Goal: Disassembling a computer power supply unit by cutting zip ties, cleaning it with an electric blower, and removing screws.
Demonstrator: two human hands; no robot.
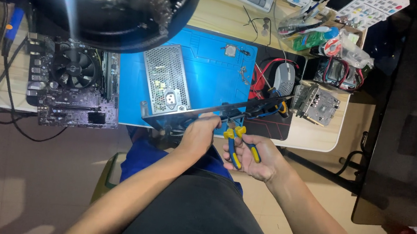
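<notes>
Left hand (199,134) fingers gripping power supply (170,90) edge, right hand (256,158) closed round blue-yellow pliers (239,143) just beside the supply

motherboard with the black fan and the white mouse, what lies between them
In the head view, a silver perforated metal power supply box on a blue mat lies between them.

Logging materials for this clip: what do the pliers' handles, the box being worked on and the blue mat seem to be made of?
Pliers in the right hand: handles look like soft plastic or rubber sleeves, matt blue and yellow. Power supply box, steadied by the left hand: sheet metal, dull grey, with a perforated grille face. Blue mat: probably silicone or rubber, matt with moulded compartments.
</notes>
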